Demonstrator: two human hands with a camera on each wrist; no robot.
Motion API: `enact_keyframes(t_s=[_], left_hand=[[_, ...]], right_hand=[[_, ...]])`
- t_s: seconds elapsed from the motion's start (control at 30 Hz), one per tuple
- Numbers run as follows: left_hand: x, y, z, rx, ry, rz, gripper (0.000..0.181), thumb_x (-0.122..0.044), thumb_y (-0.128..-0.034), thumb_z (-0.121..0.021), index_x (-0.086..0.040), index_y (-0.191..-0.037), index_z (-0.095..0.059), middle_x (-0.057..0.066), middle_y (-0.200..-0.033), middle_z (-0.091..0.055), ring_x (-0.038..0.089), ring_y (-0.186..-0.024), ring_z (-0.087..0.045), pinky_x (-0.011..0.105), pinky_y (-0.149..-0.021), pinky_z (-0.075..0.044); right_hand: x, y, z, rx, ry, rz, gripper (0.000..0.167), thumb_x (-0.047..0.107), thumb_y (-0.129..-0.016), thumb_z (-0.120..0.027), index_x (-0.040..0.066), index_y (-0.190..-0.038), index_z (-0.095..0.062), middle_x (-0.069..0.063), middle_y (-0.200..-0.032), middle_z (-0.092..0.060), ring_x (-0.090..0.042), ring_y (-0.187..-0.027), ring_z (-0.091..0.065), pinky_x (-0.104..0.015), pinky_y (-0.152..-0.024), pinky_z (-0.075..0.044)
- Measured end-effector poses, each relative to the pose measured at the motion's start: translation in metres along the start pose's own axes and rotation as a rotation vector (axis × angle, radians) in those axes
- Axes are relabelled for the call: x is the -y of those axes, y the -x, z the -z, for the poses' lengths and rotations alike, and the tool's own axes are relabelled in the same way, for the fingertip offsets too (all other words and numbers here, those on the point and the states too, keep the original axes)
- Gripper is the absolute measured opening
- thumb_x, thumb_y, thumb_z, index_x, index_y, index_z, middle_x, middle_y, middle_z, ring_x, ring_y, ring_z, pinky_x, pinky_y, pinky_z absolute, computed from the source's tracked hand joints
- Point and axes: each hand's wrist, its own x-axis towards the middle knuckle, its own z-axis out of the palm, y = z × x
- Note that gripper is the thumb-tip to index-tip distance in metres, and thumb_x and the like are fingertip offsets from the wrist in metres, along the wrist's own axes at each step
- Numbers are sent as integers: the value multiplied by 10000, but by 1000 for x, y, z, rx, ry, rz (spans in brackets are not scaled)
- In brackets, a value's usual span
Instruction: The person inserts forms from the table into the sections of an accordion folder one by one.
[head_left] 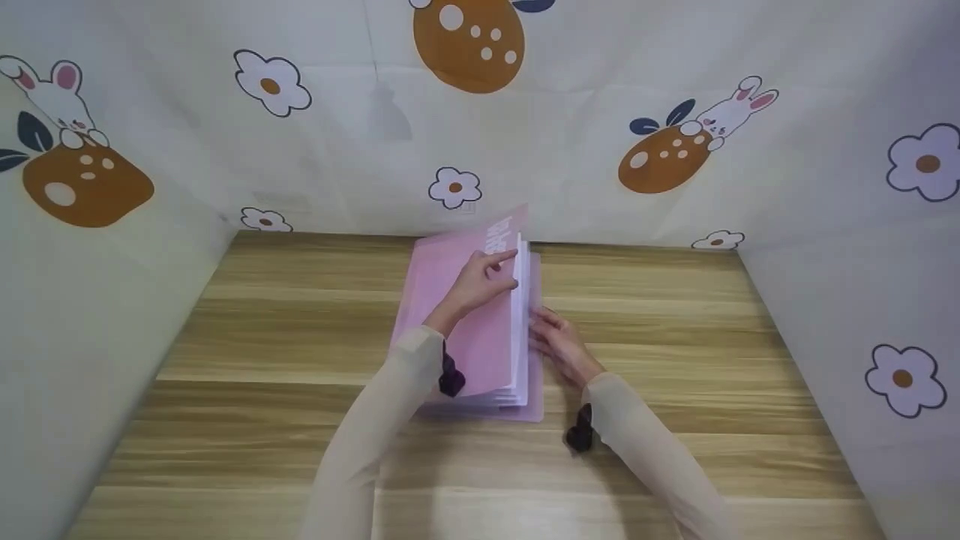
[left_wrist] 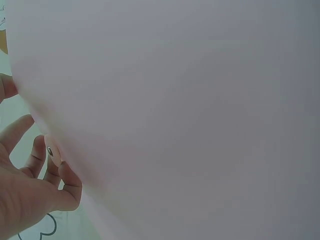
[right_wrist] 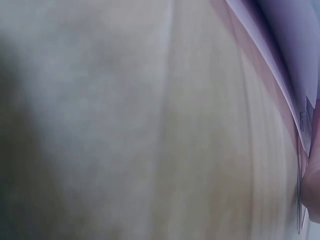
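Note:
A pink folder (head_left: 433, 300) with white lettering lies on the wooden table, its front cover lifted along the right edge. White leaves (head_left: 523, 337) stand apart under that cover. My left hand (head_left: 476, 283) reaches over the cover and holds its free edge between thumb and fingers. In the left wrist view, the pale cover (left_wrist: 190, 110) fills most of the picture, and the fingers bend at its edge beside a small pale tab (left_wrist: 53, 150). To the right of the folder, my right hand (head_left: 566, 345) touches the leaves' edges with fairly straight, blurred fingers. Only part of it (right_wrist: 312, 185) shows in the right wrist view.
A wood-grain table (head_left: 285, 315) runs back to a cloth wall (head_left: 337, 150) printed with flowers, rabbits and orange fruit. Similar cloth walls stand at the left and right. Dark objects (head_left: 450, 375) are worn at both wrists.

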Motion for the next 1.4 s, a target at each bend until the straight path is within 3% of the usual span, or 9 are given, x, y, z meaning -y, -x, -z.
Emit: enact_keyframes(t_s=[0.27,0.4,0.53,0.7,0.93,1.07,1.17,1.3,1.4], left_hand=[[1,-1,-1,3,5,5,509,-145,-730,-655,-120,-1226,-542,83,-904,-443,200,-841,-408,286,-691,-346],[2,-1,-2,1,5,-4,499,-134,-733,-660,-110,-1218,-548,76,-890,-442,198,-838,-409,281,-695,-346],[1,-1,-2,-3,3,-15,498,-126,-730,-663,-101,-1214,-551,78,-881,-444,205,-833,-409,284,-693,-346],[0,0,-1,-3,4,-14,500,-133,-732,-657,-105,-1219,-547,90,-887,-447,211,-822,-407,280,-678,-345],[0,0,-1,-6,9,-34,498,-124,-725,-658,-87,-1210,-553,105,-884,-453,223,-796,-403,287,-665,-343],[1,0,-2,-4,13,-40,501,-132,-727,-661,-81,-1213,-549,94,-882,-451,209,-777,-394,288,-659,-342],[1,0,-2,-5,10,-35,500,-135,-725,-657,-87,-1211,-552,94,-883,-451,198,-758,-387,285,-647,-340],[1,0,-2,-8,12,-31,496,-130,-722,-656,-97,-1207,-557,95,-878,-448,196,-756,-385,281,-641,-337],[2,-1,-2,-9,10,-29,497,-131,-722,-660,-101,-1208,-557,90,-878,-446,194,-766,-387,279,-646,-336]], right_hand=[[-1,0,0,-12,77,15,469,26,-850,-513,-35,-1296,-384,-202,-1204,-477,-233,-909,-570,-335,-751,-454],[-1,-2,-3,-44,150,49,472,-47,-818,-491,-52,-1281,-398,-140,-994,-554,-161,-773,-570,-297,-662,-476],[-2,-3,-4,-44,191,83,481,-100,-793,-463,-69,-1270,-406,-64,-809,-532,-123,-710,-530,-259,-616,-468],[-2,-5,-5,-41,238,116,480,-127,-774,-442,-87,-1252,-419,-63,-847,-560,-117,-747,-517,-237,-638,-442],[0,-9,-5,-39,354,130,481,-132,-759,-409,-84,-1236,-444,-176,-982,-574,-167,-804,-528,-251,-658,-433],[-67,-85,49,58,355,220,515,-61,-732,-486,114,-1212,-546,-97,-1009,-601,-148,-834,-554,-266,-652,-449],[-94,-116,71,84,342,244,508,-31,-721,-513,150,-1193,-566,-65,-970,-612,-152,-808,-569,-288,-636,-459],[-36,-51,26,24,335,166,466,-66,-767,-466,-55,-1233,-466,-176,-984,-582,-199,-801,-564,-316,-657,-463],[-3,-18,7,-6,275,87,423,-61,-816,-474,-106,-1234,-427,-185,-984,-579,-193,-801,-573,-323,-695,-468]])
